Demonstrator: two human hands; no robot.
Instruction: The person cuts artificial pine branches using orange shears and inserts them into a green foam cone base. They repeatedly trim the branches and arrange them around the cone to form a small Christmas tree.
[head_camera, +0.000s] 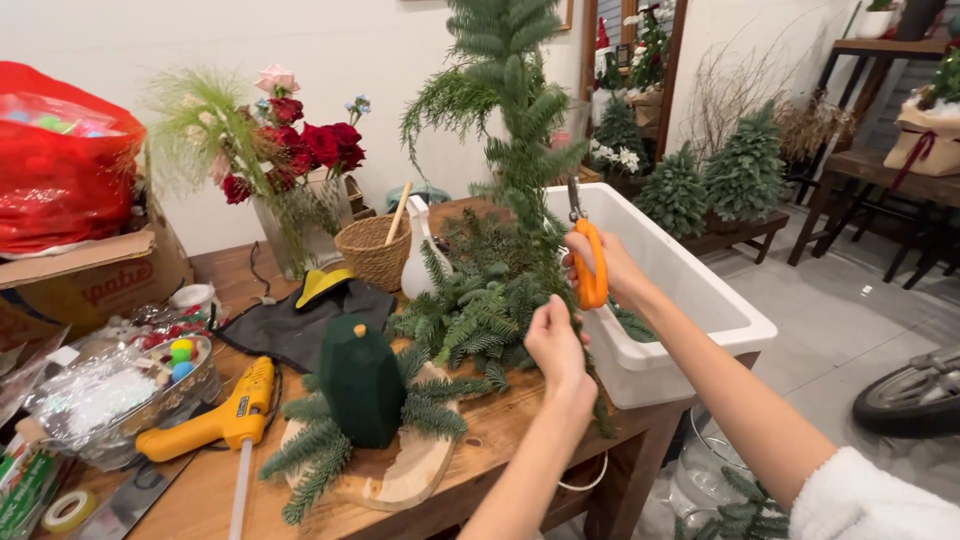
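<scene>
I'm holding the fir branch upright over the table — my left hand is gripping its stem low down, grip closed around it. My right hand is holding the orange-handled scissors, fingers through the loops, blades pointing up along the stem; can't tell how far the blades are parted. Branch is standing just near of the white tub, above a pile of cut greenery. Left of that — a dark green foam cone sitting on a wood slice, yellow glue gun beside it.
</scene>
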